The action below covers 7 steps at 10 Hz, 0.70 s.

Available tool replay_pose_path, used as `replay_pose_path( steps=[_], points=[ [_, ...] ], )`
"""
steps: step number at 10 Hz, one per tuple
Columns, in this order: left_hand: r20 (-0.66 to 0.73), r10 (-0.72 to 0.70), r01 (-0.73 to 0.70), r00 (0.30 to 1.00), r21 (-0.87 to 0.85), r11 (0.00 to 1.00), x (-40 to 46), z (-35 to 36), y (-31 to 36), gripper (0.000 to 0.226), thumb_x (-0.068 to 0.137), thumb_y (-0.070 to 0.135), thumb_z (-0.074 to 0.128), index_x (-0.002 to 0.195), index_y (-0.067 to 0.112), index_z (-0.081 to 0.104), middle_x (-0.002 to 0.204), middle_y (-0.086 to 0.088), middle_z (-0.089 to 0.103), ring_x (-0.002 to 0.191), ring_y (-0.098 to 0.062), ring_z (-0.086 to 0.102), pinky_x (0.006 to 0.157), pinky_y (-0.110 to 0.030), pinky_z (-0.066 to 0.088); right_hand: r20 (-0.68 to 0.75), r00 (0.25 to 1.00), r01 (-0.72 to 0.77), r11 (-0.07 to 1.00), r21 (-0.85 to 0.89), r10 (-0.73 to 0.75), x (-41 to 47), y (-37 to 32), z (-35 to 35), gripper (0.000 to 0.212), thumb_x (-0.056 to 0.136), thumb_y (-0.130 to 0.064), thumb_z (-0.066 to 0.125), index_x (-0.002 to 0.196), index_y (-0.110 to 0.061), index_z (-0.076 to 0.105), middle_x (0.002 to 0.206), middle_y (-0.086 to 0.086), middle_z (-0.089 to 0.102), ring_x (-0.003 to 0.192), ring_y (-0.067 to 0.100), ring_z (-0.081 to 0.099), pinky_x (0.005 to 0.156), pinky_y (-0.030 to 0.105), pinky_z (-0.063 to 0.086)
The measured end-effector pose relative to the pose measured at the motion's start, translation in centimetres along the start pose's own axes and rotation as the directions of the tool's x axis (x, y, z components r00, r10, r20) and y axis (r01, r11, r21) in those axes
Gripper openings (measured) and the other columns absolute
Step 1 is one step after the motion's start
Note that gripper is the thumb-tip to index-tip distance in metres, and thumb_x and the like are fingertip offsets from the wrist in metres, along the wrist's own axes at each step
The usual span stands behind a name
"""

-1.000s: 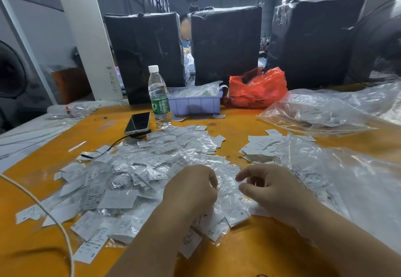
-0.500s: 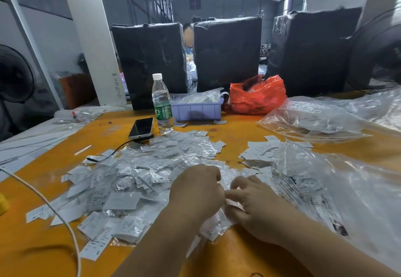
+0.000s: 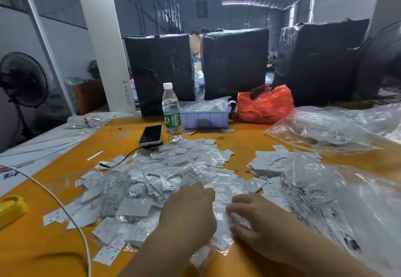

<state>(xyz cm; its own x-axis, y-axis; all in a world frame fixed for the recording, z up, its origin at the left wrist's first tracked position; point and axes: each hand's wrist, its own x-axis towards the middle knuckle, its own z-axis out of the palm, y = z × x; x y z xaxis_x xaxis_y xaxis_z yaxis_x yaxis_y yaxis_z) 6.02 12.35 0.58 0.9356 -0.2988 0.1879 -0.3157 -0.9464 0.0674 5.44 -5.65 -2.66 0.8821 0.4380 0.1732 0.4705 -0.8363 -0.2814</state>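
Left hand (image 3: 191,211) on label packets (image 3: 156,174), its fingertips out of sight; right hand (image 3: 260,222) alongside.

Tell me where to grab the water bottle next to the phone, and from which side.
Take the water bottle round its straight middle, at the green label, coming from the front. It stands upright; the phone lies close on one side and the lilac bin on the other, so the front is probably freest.
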Motion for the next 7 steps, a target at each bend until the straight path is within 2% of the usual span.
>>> replay_pose_path(
  steps=[1,2,3,4,5,6,7],
  points=[
    [0.012,0.002,-0.002,1.0,-0.027,1.0,-1.0,0.1,-0.3,0.029,0.093,0.023,0.04,0.117,0.028,0.056,0.121,0.007,0.055,0.112,-0.019,0.05,0.085,-0.036,0.045,-0.044,0.999,0.0,0.999,0.039,0.001,-0.1,-0.3,-0.6,0.04,0.096,-0.05,0.046,0.134,-0.036,0.052,0.134,-0.024,0.046,0.127,-0.001,0.034,0.103,0.02,0.035],
    [0.118,-0.008,0.015,0.993,-0.057,0.998,-1.6,0.8,-0.4,0.026,0.091,0.025,0.042,0.112,0.027,0.057,0.121,0.006,0.052,0.115,-0.02,0.048,0.088,-0.037,0.046,-0.019,1.0,0.016,0.999,0.043,-0.015,-0.1,-0.8,-1.0,0.04,0.096,-0.049,0.047,0.134,-0.037,0.053,0.135,-0.026,0.044,0.128,-0.005,0.032,0.104,0.02,0.033],
    [0.149,-0.011,0.023,0.989,-0.079,0.997,-1.8,1.1,-0.5,0.022,0.088,0.021,0.044,0.106,0.028,0.056,0.118,0.007,0.05,0.115,-0.019,0.047,0.09,-0.037,0.046,0.027,0.997,0.077,0.997,0.018,-0.078,0.0,-1.5,-0.8,0.03,0.096,-0.049,0.045,0.115,-0.032,0.061,0.118,-0.022,0.051,0.113,-0.003,0.038,0.094,0.021,0.039],
    [0.088,0.006,-0.001,0.996,-0.058,0.998,-1.7,1.2,-0.7,0.022,0.091,0.024,0.044,0.109,0.028,0.056,0.119,0.007,0.05,0.115,-0.018,0.045,0.091,-0.037,0.045,0.013,0.997,0.08,0.995,-0.058,-0.079,0.0,-1.8,-0.5,0.037,0.097,-0.049,0.042,0.128,-0.033,0.053,0.138,-0.016,0.044,0.13,0.004,0.032,0.105,0.025,0.034],
    [0.008,0.031,-0.031,0.999,-0.035,0.999,-1.8,1.3,-0.9,0.029,0.094,0.031,0.042,0.122,0.03,0.052,0.127,0.01,0.046,0.12,-0.017,0.042,0.096,-0.036,0.041,0.002,0.996,0.086,0.991,-0.102,-0.086,0.0,-2.1,-0.5,0.046,0.098,-0.05,0.041,0.141,-0.035,0.043,0.156,-0.013,0.026,0.143,0.006,0.017,0.113,0.025,0.02],
    [-0.015,0.025,-0.026,1.0,-0.051,0.998,-2.0,0.7,-0.8,0.033,0.095,0.034,0.042,0.127,0.032,0.05,0.132,0.014,0.044,0.123,-0.015,0.04,0.1,-0.034,0.038,-0.061,0.997,0.053,0.998,-0.022,-0.055,-0.3,-1.9,-0.7,0.043,0.097,-0.049,0.045,0.139,-0.037,0.048,0.151,-0.018,0.033,0.139,0.001,0.02,0.111,0.02,0.024],
    [-0.039,0.045,-0.051,0.998,-0.146,0.988,-2.6,0.0,-0.4,0.033,0.096,0.037,0.042,0.128,0.035,0.049,0.132,0.018,0.045,0.123,-0.01,0.041,0.101,-0.029,0.036,-0.198,0.98,0.032,0.99,0.138,-0.004,-0.7,-1.8,-1.7,0.031,0.095,-0.044,0.055,0.124,-0.036,0.061,0.124,-0.027,0.05,0.119,-0.011,0.038,0.1,0.014,0.035]
  ],
)
